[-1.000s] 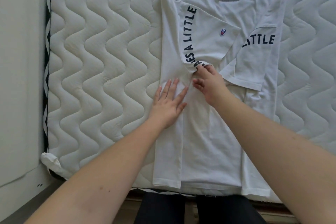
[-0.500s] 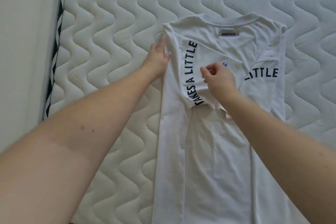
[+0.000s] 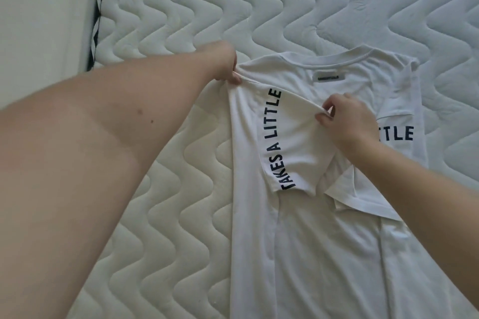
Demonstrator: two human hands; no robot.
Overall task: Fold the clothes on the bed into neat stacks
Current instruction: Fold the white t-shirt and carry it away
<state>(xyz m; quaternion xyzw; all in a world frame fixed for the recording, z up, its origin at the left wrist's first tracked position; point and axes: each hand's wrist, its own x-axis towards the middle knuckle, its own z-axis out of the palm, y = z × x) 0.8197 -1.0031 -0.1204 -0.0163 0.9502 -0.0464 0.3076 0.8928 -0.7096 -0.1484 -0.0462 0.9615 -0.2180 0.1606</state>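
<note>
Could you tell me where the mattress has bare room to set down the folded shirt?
The quilted mattress is bare beyond the collar of the white T-shirt, and left of it under the left forearm. It is crowded around the folded sleeve, where the left hand grips the shoulder and the right hand pinches the edge.

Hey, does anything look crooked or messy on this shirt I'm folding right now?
Yes. The folded-in sleeve is bunched where the right hand pinches it, and the other sleeve's hem lies rumpled underneath. The left hand grips the shoulder corner, puckering the T-shirt.
</note>
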